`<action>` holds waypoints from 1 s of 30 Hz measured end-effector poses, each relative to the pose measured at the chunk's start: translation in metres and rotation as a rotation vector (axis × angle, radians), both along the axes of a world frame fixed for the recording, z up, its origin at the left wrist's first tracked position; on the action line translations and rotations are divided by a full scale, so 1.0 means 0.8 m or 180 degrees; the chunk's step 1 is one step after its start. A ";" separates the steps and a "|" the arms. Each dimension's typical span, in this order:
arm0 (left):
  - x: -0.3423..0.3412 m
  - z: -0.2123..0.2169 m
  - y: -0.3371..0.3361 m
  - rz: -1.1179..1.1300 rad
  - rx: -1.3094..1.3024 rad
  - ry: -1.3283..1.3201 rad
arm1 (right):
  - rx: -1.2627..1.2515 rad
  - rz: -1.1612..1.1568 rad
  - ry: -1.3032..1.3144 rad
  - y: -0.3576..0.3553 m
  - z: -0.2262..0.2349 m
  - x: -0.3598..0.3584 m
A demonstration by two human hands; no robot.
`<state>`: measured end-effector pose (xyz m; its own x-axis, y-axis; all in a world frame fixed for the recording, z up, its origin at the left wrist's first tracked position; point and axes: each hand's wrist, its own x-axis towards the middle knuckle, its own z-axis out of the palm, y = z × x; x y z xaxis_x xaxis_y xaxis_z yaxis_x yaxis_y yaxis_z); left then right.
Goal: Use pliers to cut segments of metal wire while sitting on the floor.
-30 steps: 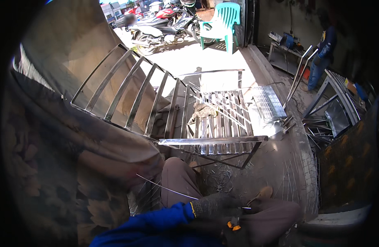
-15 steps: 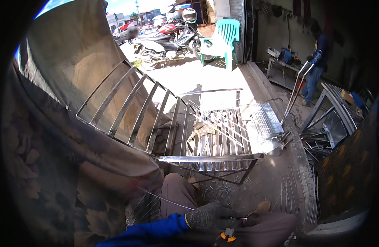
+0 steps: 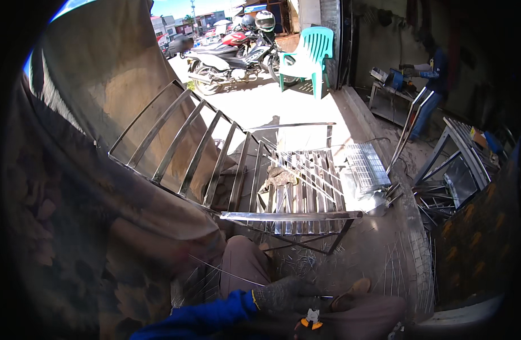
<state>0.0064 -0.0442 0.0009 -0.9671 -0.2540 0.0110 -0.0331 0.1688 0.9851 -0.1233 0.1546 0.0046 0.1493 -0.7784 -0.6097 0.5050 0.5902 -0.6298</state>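
My left hand (image 3: 287, 294), in a grey knit glove below a blue sleeve, is closed around a thin metal wire (image 3: 229, 273). The wire runs from the left across my knee, and a short end sticks out past the fingers on the right. Low at the bottom edge, my right hand (image 3: 306, 333) is dark and partly cut off. It grips pliers (image 3: 312, 320) with orange-yellow on the handles, their jaws pointing up just below the left hand. The jaws look apart from the wire.
A slatted metal chair frame (image 3: 289, 216) stands ahead, with a rag (image 3: 280, 177) and loose rods on its seat. Wire mesh (image 3: 367, 164) lies to its right. Farther off are a green plastic chair (image 3: 316, 48), motorcycles (image 3: 226, 59) and a person (image 3: 433, 79) at a bench.
The pliers have risen slightly and their jaws now show upright. My left hand keeps the wire nearly in place. The person at the back has reached toward the bench.
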 end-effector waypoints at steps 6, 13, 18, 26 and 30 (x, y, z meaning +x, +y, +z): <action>0.003 -0.001 -0.003 -0.0071 -0.0008 0.0000 | -0.2053 0.0279 0.3741 0.010 -0.059 0.005; 0.003 0.012 -0.007 -0.0044 -0.0331 0.0099 | -0.0112 -0.0207 0.0946 0.006 -0.007 0.010; 0.014 0.036 -0.019 0.0146 -0.0867 0.0785 | -0.0522 -0.0015 -0.0760 -0.017 0.031 0.018; 0.002 0.047 -0.034 0.0698 -0.0474 0.0558 | -0.0059 0.0153 -0.0034 -0.022 0.014 -0.018; -0.003 0.036 -0.040 0.1288 -0.0583 0.0322 | 0.0379 -0.0271 -0.2895 -0.026 -0.049 -0.029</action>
